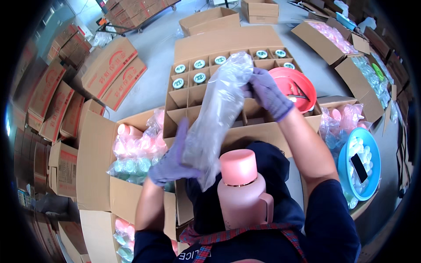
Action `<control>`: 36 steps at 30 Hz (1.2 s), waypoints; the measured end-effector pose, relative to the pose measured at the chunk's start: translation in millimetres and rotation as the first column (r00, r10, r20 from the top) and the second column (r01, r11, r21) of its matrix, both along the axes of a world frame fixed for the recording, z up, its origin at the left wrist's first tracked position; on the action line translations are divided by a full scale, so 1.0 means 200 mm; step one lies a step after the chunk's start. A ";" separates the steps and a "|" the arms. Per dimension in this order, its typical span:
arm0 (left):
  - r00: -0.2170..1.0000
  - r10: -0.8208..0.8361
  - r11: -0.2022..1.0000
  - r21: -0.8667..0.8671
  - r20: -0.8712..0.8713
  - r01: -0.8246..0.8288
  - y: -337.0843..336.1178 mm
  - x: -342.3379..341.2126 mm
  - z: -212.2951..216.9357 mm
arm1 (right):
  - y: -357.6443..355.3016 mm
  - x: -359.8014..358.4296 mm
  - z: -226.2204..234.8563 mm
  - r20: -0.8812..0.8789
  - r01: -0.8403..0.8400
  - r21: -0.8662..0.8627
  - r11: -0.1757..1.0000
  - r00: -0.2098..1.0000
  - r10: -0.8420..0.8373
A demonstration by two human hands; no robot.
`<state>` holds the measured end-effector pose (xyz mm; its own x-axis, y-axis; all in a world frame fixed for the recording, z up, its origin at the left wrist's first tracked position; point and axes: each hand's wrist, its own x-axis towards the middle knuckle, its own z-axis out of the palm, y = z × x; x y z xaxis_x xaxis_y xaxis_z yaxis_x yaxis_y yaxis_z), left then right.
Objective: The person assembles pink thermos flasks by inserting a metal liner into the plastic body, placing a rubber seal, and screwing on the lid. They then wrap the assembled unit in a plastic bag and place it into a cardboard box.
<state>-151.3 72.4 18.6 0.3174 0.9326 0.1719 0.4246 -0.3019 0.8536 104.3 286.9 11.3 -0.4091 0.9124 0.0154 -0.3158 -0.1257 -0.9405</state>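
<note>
A long, clear plastic bag (pixel 219 105) stretches at a slant between my two hands, which wear purple-grey gloves. With my right hand (pixel 268 92) I grip its upper end, fingers bent around the edge. The lower end rests in my left hand (pixel 172 160), thumb raised on one side, the other fingers partly behind the plastic. A pink bottle (pixel 241 193) with a side handle and pink cup lid stands upright against my lap, just below the bag. Behind the bag is a divided carton (pixel 188 94); several green-topped bottles (pixel 199 78) sit in its compartments.
A red basin (pixel 307 83) with dark tools rests on the carton's right corner. At right, a blue basin (pixel 378 168) holds white pieces and a phone (pixel 358 168). Open cartons of bagged pink and green parts (pixel 136 147) flank me. Stacked boxes (pixel 109 72) stand at left.
</note>
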 end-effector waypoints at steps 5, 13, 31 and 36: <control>0.720 0.473 0.831 0.015 0.507 -0.556 0.32 0.16 -0.22 | 0.10 0.12 -0.05 -0.076 0.409 0.062 0.911 0.912 -0.404; 0.724 0.473 0.823 0.042 0.502 -0.566 0.31 0.51 -0.13 | -0.41 0.13 -0.22 0.539 -0.094 0.656 0.749 0.753 -0.378; 0.838 0.464 0.884 -0.093 0.287 -0.458 0.17 0.32 -0.11 | -0.57 0.17 -0.07 0.386 -0.319 0.696 0.644 0.922 0.039; 0.485 0.227 0.952 -0.089 0.844 -0.292 0.19 0.39 0.12 | -0.46 0.14 -0.19 0.205 0.106 0.488 0.866 0.951 -0.232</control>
<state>-73.0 110.5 42.1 -0.2601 0.9252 0.2762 -0.4092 -0.3647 0.8364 132.7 195.7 -27.4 -0.2964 0.8786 0.3744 -0.0406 0.3800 -0.9241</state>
